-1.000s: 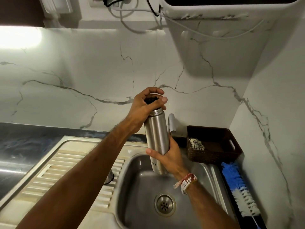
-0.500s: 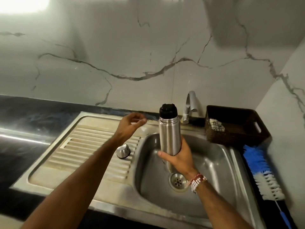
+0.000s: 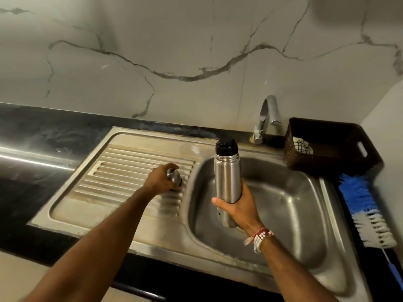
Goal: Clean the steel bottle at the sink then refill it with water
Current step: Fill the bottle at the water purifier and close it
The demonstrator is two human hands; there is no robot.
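A tall steel bottle (image 3: 226, 177) with a black stopper on top stands upright over the sink basin (image 3: 290, 205). My right hand (image 3: 238, 207) grips it round its lower half. Its steel outer cap (image 3: 174, 176) is on the ribbed drainboard (image 3: 122, 175) to the left. My left hand (image 3: 160, 179) curls round that cap from the left. The curved tap (image 3: 267, 115) rises behind the basin, and no water shows at its spout.
A dark woven basket (image 3: 331, 147) holding a checked cloth sits at the back right. A blue and white bottle brush (image 3: 368, 210) lies along the sink's right edge. Black countertop (image 3: 37, 140) stretches to the left, marble wall behind.
My left hand left the bottle's top, dropped to the drainboard and closed round the steel cap. My right hand lowered the bottle over the basin as the view tilted down.
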